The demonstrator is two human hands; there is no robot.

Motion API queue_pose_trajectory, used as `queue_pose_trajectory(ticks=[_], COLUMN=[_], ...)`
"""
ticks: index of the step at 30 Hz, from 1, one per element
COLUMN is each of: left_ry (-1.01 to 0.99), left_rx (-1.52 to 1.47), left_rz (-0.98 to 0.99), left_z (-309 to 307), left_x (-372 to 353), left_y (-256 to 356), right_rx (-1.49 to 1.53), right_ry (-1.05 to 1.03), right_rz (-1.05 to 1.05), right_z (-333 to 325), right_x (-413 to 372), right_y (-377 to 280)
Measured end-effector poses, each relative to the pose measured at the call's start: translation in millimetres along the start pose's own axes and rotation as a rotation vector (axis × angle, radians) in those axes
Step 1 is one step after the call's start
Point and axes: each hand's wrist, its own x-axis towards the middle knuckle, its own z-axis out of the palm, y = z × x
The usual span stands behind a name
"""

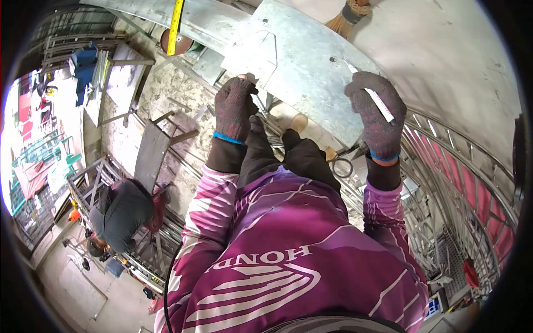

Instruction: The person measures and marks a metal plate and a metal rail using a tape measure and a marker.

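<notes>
My right hand (380, 111), in a dark knit glove with a blue cuff, is closed round a slim white marker pen (380, 105). Its tip points up and left over a large grey metal sheet (316, 72). My left hand (235, 108), gloved the same way, has its fingers curled at the near edge of a small, bright metal plate (251, 58) with angled corners. That plate lies on the large sheet. Part of the left fingers' grip is hidden by the glove.
A yellow tape measure blade (175, 28) crosses the top, beside a round brown disc (176, 43). A straw brush (347, 18) lies beyond the sheet. Metal railings (461, 183) stand at right. Another person (122, 213) bends over metal frames at left, near a small bench (151, 151).
</notes>
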Motion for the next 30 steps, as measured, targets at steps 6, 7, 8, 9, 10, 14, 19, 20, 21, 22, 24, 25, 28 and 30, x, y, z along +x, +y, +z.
queue_pose_trajectory(ticks=[6,7,8,9,10,14,19,20,21,22,24,25,28,30], left_ry=[0.113,0.115,0.119,0.122,0.122,0.104,0.103,0.122,0.086,0.084,0.091,0.101,0.154,0.102], left_rx=[-0.032,-0.032,-0.013,0.005,0.004,0.075,0.024,-0.012,-0.033,-0.125,-0.102,0.015,-0.248,-0.252], left_rz=[-0.008,-0.004,0.001,0.005,0.005,0.039,0.020,0.025,0.078,0.088,0.178,0.256,0.090,0.071], left_z=[7.5,7.9,8.6,9.4,9.4,8.2,-15.1,-20.9,-30.3,-42.3,-64.9,-73.9,-88.5,-89.9], left_x=[5.1,4.8,4.5,4.1,4.4,7.5,10.2,6.6,3.7,1.4,-5.1,-10.0,-21.1,-33.1], left_y=[11.2,12.6,14.1,15.2,16.1,21.3,23.9,27.9,28.4,26.6,21.9,19.2,9.7,6.0], right_rx=[0.054,0.051,0.052,0.033,0.013,-0.030,-0.026,-0.030,-0.038,-0.045,-0.044,-0.041,-0.022,-0.081], right_ry=[-0.059,-0.073,-0.074,-0.083,-0.092,-0.096,-0.077,-0.074,-0.074,-0.075,-0.071,-0.069,-0.071,-0.071], right_rz=[0.023,0.015,0.012,-0.019,-0.050,-0.075,-0.035,-0.034,-0.044,-0.053,-0.049,-0.045,-0.035,-0.054], right_z=[-1.4,-1.3,-0.7,0.1,0.6,0.1,1.5,1.6,2.0,2.4,2.7,3.1,4.2,5.6], right_x=[1.8,2.3,2.8,2.9,2.9,2.8,2.9,3.3,3.6,3.0,2.6,2.4,1.6,2.3], right_y=[4.9,4.5,4.8,5.8,6.4,6.9,3.1,3.6,4.4,4.9,4.9,5.0,7.7,5.0])
